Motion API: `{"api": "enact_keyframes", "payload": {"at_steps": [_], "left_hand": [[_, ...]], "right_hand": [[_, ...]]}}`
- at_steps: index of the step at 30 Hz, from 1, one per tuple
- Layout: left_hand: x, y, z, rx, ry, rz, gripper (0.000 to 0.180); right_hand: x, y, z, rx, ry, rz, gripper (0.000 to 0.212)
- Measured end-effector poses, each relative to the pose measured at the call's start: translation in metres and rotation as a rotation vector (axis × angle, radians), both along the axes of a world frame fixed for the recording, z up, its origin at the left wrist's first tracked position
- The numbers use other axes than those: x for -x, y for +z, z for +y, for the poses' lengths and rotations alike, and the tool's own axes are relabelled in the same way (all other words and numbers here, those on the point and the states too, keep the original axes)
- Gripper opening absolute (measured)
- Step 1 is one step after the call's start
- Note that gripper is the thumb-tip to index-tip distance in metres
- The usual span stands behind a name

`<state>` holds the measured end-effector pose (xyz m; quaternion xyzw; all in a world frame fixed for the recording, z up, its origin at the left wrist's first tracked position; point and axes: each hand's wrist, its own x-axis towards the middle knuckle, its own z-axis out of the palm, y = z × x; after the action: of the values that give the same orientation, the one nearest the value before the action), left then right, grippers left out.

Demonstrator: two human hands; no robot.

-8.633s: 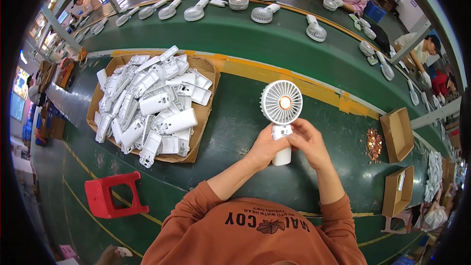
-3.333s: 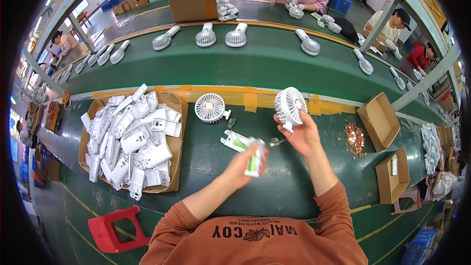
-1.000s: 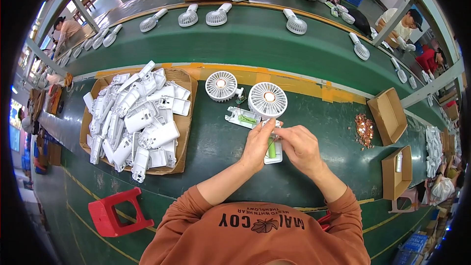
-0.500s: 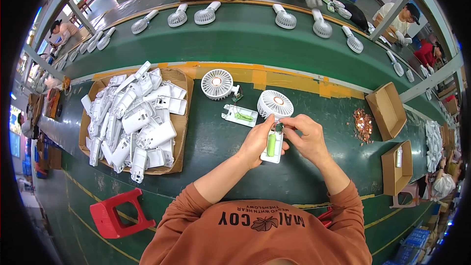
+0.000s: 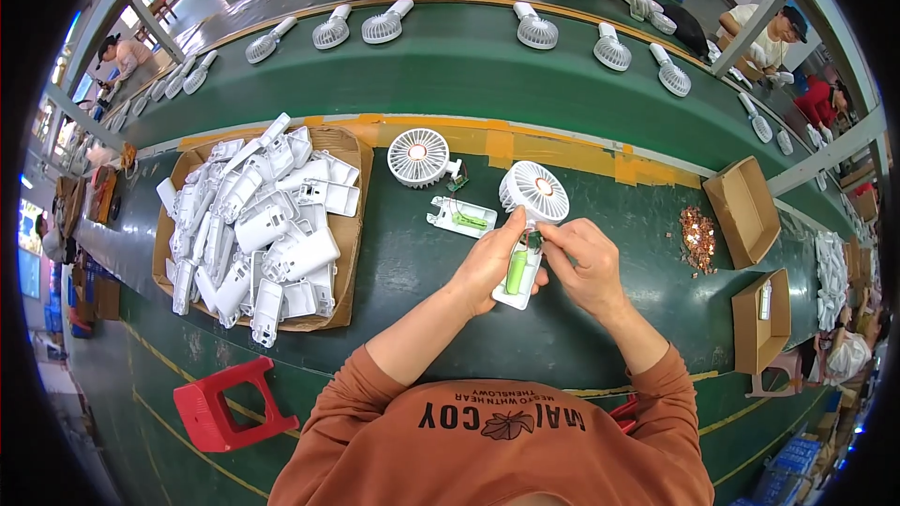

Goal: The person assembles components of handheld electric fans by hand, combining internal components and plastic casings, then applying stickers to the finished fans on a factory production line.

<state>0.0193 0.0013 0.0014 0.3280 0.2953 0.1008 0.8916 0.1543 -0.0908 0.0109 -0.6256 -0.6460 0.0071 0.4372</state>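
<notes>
**Fan handle lifted into both hands**

Since a moment ago I've drawn the open fan handle (image 5: 518, 274) nearer. My left hand (image 5: 489, 267) cradles it; my right hand (image 5: 581, 262) pinches its top, fan head (image 5: 533, 191) at twelve o'clock above the green surface (image 5: 403, 281).

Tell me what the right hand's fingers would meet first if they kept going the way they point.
Probably the left hand's fingertips, almost touching the right hand above the open fan handle; depth unclear.
</notes>
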Motion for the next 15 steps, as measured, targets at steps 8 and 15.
{"api": "enact_keyframes", "payload": {"at_steps": [8, 15], "left_hand": [[0.002, -0.004, 0.0, -0.004, -0.01, -0.009, 0.058], [0.005, -0.02, -0.002, -0.022, -0.136, 0.005, 0.051]], "right_hand": [[0.004, 0.0, -0.001, 0.014, -0.014, -0.039, 0.029], [0.015, 0.0, -0.004, 0.043, 0.113, -0.275, 0.036]]}}
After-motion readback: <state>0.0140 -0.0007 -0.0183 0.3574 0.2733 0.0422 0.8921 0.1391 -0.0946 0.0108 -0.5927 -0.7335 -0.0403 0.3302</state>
